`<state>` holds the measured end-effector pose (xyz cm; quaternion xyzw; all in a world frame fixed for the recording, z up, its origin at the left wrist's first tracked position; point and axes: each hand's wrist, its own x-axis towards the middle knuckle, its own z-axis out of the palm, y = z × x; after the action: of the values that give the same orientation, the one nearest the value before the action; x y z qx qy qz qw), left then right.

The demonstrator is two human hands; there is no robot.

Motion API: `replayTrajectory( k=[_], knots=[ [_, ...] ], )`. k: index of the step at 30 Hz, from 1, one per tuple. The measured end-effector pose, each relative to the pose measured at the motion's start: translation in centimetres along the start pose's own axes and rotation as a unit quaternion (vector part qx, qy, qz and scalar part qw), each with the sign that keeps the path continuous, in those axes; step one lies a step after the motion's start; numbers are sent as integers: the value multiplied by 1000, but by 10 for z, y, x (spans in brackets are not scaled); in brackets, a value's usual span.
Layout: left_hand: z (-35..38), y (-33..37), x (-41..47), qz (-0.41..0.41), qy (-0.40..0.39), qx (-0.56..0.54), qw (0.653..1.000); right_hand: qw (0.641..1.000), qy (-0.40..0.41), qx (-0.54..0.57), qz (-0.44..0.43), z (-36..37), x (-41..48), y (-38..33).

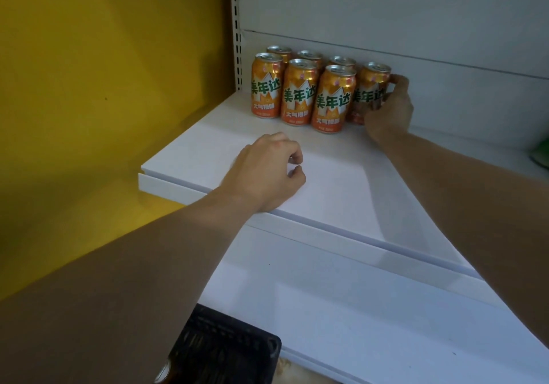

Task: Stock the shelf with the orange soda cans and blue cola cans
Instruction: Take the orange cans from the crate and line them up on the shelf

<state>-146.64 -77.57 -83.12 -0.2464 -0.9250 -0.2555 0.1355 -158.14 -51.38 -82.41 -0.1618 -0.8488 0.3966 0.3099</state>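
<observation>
3 rear cans (310, 55) mostly hidden (tops show); basket (225, 351) cropped.

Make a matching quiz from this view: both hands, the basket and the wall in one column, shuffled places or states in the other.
1 right hand
2 left hand
3 black basket
4 wall

A yellow, left of the shelf
B grips the rightmost orange soda can
C bottom edge of view
D curled, empty, on shelf front

Pairs: 1-B, 2-D, 3-C, 4-A

The left grip (264, 173) enters from 7 o'clock, fingers curled (holding nothing); the right grip (386, 107), arm stretched from 4 o'clock, curls round an orange aluminium soda can (371, 80).
</observation>
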Motion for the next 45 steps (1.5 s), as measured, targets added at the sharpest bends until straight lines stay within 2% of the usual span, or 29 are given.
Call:
replayTrajectory(
  k=[5, 9, 13, 16, 18, 20, 22, 25, 29, 35, 40, 45],
  knots=[
    [-1, 3, -3, -13, 8, -8, 1000, 999, -7, 37, 21, -11, -19, -10],
    [-3, 6, -8, -34, 48, 25, 998, 996, -15, 56, 62, -22, -53, -17],
    [-6, 13, -17, -49, 78, 46, 995, 996, -53, 62, 23, -37, -99, -28],
    [-8, 15, -35, -59, 78, 20, 995, 994, -104, 44, -12, -47, -141, -46],
    [-10, 17, -55, -38, 59, 10, 997, 989, -133, 45, -40, -55, -168, -60],
    [-18, 16, -77, -29, 47, -52, 997, 984, -155, 56, -64, -63, -195, -75],
    [-31, 14, -99, -38, 55, -106, 992, 978, -173, 87, -73, -70, -222, -87],
    [-51, 12, -138, -48, 89, -129, 987, 971, -192, 122, -78, -78, -265, -99],
    [-66, 11, -196, -68, 83, -147, 983, 962, -221, 141, -75, -85, -323, -97],
    [-42, -8, -297, -105, 27, -144, 984, 953, -289, 89, -36, -71, -399, -66],
    [-50, 3, -300, -51, 8, -129, 990, 916, -375, 29, -139, -61, -428, -62],
    [-64, -15, -306, -77, 5, -106, 991, 875, -440, -31, -202, -51, -447, -61]
  ],
)
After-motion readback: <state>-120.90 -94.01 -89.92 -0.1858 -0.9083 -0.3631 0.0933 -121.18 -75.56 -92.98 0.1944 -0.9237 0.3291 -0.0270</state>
